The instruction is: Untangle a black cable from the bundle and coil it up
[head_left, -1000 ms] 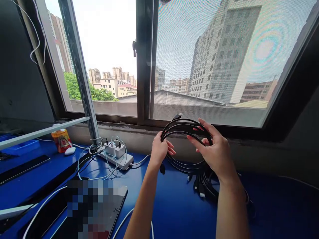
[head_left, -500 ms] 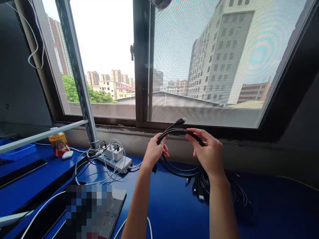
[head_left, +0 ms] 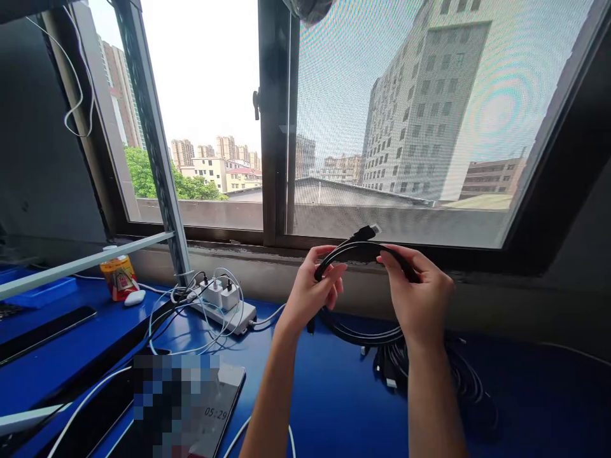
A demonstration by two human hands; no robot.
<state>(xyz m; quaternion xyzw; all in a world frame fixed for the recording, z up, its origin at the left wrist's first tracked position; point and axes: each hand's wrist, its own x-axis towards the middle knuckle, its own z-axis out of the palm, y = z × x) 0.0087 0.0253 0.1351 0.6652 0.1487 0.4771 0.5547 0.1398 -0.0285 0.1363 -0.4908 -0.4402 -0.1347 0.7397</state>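
A coiled black cable (head_left: 365, 339) is held up over the blue table between my two hands. My left hand (head_left: 315, 286) is closed around the left side of the loops, its thumb lying across them. On the right side, my right hand (head_left: 420, 286) pinches the loops between thumb and fingers. One cable end with a flat plug (head_left: 367, 233) sticks up above the loops, pointing right. Another dark end hangs below my left hand. Behind my right forearm lies a pile of black cables (head_left: 465, 375), partly hidden, with a few plugs showing.
A white power strip (head_left: 233, 316) with chargers and tangled cords stands to the left. A tablet (head_left: 217, 407) lies at front left. Beyond are a red-and-yellow container (head_left: 118, 277), a white mouse-like object (head_left: 134, 298), a dark phone-like slab (head_left: 48, 334) and a metal post (head_left: 160, 140).
Both hands and the coil have shifted slightly right in the view. The upright plug has tilted further right, and my left thumb now lies across the loops.
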